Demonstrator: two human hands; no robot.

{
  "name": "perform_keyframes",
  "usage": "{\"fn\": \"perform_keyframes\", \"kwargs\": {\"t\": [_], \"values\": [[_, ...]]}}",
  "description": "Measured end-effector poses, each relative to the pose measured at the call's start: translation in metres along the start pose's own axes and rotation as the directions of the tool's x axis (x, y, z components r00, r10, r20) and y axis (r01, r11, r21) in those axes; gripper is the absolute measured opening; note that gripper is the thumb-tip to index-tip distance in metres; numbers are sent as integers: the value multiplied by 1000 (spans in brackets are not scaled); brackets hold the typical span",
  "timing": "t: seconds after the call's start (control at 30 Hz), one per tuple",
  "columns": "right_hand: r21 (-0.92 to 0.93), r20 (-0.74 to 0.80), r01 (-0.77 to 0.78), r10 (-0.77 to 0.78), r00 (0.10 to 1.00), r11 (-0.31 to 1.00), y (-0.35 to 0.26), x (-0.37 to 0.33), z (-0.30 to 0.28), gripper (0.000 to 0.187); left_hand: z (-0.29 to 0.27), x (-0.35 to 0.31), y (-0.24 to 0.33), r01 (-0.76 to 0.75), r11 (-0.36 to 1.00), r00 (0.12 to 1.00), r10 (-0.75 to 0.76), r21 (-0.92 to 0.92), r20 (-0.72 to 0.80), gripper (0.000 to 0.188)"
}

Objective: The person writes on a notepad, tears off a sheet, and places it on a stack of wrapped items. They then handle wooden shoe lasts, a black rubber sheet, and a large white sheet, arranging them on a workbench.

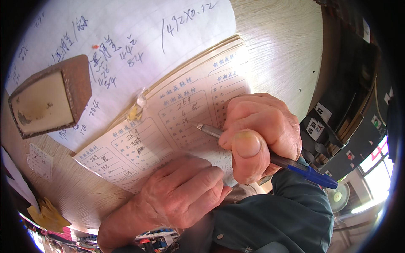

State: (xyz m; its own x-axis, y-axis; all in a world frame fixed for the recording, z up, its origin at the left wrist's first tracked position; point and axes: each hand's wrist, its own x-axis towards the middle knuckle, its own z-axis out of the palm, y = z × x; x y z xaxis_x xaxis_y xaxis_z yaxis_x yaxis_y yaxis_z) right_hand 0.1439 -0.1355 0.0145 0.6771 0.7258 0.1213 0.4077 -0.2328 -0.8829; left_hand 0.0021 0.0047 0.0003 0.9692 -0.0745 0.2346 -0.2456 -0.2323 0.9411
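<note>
- Right hand (pixel 263 135): grasping a pen (pixel 212 131) between thumb and bent fingers, thumbnail facing the camera
- Pen: slanted, metal tip pointing to the left, blue clip end emerging below and right of the hand; tip at a handwritten line on the label sheet (pixel 171 141), contact or slight gap cannot be told
- Label sheet: on the table (pixel 291 50), under both hands, set at a slant; printed in columns of pale boxes, several filled in by hand; it tops a stack of similar sheets, edges showing along the far side
- Left hand (pixel 181 189): resting over the near edge of the label sheet, back upward, fingers curled inward; cannot tell whether anything lies beneath them
- Large white paper (pixel 143 25): beyond the stack, bearing dark handwriting
- Block (pixel 44 103): brown rim, stained cream face, lying on the large white paper, left of the stack
- Small printed slip (pixel 40 162): on the table, left of the label sheet
- Dark green sleeve (pixel 301 198): on the right arm
- Round fan (pixel 338 196): background, lower right
</note>
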Motion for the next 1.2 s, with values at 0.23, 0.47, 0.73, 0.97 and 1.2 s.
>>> {"fn": "perform_keyframes", "kwargs": {"t": [0.23,0.47,0.73,0.97,1.2], "values": [[-27,-80,-36,34,996,999,-2,-2,7,34,0,-2,-1,-7,1000,1000,7,5,3,20],[6,-55,30,-30,998,1000,2,2,11,23,-1,-6,-4,1,1000,1000,-1,6,-2,18],[-12,14,-31,31,999,999,-2,1,3,33,-1,-5,-2,8,1000,1000,-8,5,-1,18],[-94,-17,-138,137,990,986,-11,-2,0,36,1,-1,-1,9,1000,1000,-9,2,8,19],[-20,2,-19,19,1000,1000,0,-1,1,33,-1,-3,-1,13,1000,1000,-13,5,13,19]]}}
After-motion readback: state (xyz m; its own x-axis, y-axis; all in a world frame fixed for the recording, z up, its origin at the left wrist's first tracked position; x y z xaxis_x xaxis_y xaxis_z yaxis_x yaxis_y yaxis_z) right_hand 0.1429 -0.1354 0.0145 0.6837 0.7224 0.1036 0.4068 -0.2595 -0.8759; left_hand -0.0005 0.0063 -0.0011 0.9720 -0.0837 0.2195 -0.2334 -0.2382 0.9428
